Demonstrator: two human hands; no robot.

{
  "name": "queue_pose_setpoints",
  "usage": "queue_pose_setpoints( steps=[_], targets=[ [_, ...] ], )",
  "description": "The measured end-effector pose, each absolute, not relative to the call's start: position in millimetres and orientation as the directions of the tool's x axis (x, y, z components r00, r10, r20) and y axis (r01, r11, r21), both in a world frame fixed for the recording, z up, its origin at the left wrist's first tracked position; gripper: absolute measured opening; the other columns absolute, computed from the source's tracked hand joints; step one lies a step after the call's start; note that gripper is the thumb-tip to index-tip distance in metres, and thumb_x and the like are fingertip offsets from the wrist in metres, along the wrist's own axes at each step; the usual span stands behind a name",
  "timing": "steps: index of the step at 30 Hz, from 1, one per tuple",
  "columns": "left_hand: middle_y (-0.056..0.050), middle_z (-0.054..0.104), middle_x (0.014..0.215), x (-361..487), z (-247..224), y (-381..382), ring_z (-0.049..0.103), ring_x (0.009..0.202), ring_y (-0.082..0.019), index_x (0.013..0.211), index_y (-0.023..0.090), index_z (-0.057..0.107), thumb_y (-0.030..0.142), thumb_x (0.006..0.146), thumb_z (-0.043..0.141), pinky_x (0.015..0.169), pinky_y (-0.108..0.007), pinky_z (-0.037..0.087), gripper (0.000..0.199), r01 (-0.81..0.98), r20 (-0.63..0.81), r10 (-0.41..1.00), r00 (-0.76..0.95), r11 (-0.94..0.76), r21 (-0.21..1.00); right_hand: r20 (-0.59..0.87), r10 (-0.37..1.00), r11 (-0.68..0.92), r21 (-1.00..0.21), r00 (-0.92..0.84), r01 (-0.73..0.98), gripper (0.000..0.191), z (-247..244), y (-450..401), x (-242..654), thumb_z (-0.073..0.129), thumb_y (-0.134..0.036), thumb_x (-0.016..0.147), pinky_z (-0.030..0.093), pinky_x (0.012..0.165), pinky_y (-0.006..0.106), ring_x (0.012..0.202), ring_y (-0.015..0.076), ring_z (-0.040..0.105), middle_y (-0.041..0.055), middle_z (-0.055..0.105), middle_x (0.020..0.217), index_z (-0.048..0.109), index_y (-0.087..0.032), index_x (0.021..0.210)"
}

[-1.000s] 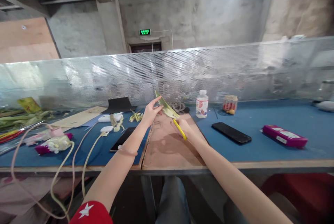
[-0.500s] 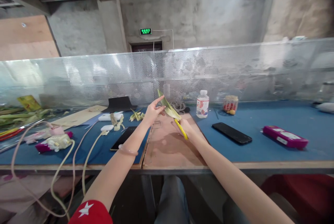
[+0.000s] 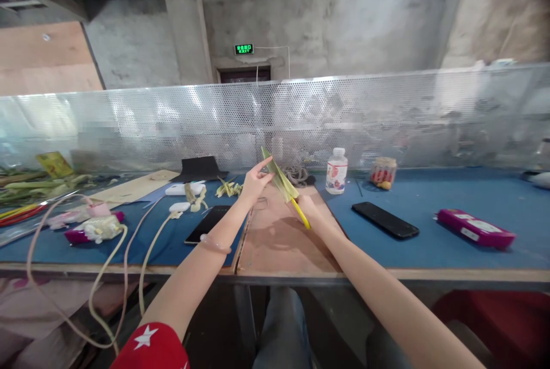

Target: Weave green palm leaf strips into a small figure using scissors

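My left hand [image 3: 256, 181] pinches a long pale-green leaf, which looks like a corn husk [image 3: 281, 181], its index finger stretched along it. The husk slants from an upper tip at the left down to my right hand [image 3: 307, 208]. Fingers closed, that hand grips a slim yellow-handled tool [image 3: 301, 214] against the husk's lower end. The tool's working end is hidden, so its kind is unclear. Both hands are above a bare wooden board [image 3: 287, 248] set between blue table tops.
Left lie green husks [image 3: 34, 185], cables, a purple packet [image 3: 81, 235] and a dark tablet [image 3: 207, 226]. Right are a white bottle [image 3: 336, 171], a jar [image 3: 382, 173], a black phone [image 3: 384, 220] and another purple packet [image 3: 475, 228]. A perforated metal screen [image 3: 215, 122] stands behind.
The husk has turned slightly between my hands and its lower end looks more folded. My grips are the same; the whole view has shifted a little.
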State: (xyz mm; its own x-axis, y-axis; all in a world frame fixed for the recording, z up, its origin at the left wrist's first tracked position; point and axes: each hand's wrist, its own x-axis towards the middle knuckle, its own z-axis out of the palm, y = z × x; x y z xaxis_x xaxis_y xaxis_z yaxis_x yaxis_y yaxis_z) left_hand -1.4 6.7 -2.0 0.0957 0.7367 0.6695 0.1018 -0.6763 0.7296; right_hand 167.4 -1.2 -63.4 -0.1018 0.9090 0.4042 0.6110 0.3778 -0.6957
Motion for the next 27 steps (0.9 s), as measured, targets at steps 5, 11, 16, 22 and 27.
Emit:
queue_pose_setpoints(
  steps=[5,11,16,22,27],
  targets=[
    [-0.003,0.066,0.088,-4,1,8,0.05,0.058,-0.008,0.126,0.024,0.054,0.023,0.07,0.065,0.059,-0.023,0.042,0.057,0.063,0.656,0.743,0.134,-0.667,0.742,0.426,0.899,0.394,-0.677,-0.107,0.622,0.018,-63,-5,169,0.057,-0.025,0.072,0.038,0.052,0.023,0.068,0.0231,0.063,0.0101,0.071,0.074,0.069,-0.011,0.071],
    [-0.002,0.065,0.084,-5,1,8,0.039,0.046,-0.004,0.127,0.025,0.052,0.026,0.071,0.065,0.049,-0.02,0.037,0.058,0.076,0.64,0.751,0.163,-0.656,0.751,0.432,0.894,0.407,-0.675,-0.118,0.616,0.021,-66,-3,170,0.058,-0.029,0.071,0.035,0.049,0.022,0.064,0.0224,0.061,0.0085,0.069,0.069,0.067,-0.011,0.067],
    [-0.002,0.066,0.08,-4,0,6,0.036,0.043,-0.003,0.129,0.023,0.051,0.027,0.071,0.065,0.045,-0.019,0.033,0.06,0.083,0.644,0.746,0.168,-0.662,0.745,0.451,0.881,0.439,-0.667,-0.142,0.602,0.022,-70,3,170,0.057,-0.029,0.073,0.037,0.052,0.022,0.067,0.0217,0.061,0.0077,0.069,0.073,0.068,-0.011,0.077],
    [-0.003,0.065,0.081,-4,0,6,0.036,0.043,-0.003,0.131,0.023,0.049,0.028,0.072,0.065,0.044,-0.02,0.031,0.061,0.077,0.643,0.744,0.181,-0.663,0.745,0.452,0.881,0.434,-0.662,-0.136,0.611,0.022,-72,7,170,0.056,-0.026,0.073,0.039,0.054,0.022,0.069,0.0218,0.062,0.0089,0.07,0.077,0.068,-0.011,0.083],
    [-0.002,0.063,0.079,-4,1,5,0.034,0.043,-0.002,0.131,0.022,0.048,0.029,0.072,0.065,0.044,-0.02,0.029,0.062,0.079,0.633,0.752,0.183,-0.653,0.753,0.442,0.887,0.418,-0.651,-0.132,0.633,0.02,-71,7,171,0.056,-0.025,0.073,0.039,0.054,0.022,0.068,0.022,0.062,0.0106,0.07,0.075,0.068,-0.01,0.077]
  ],
)
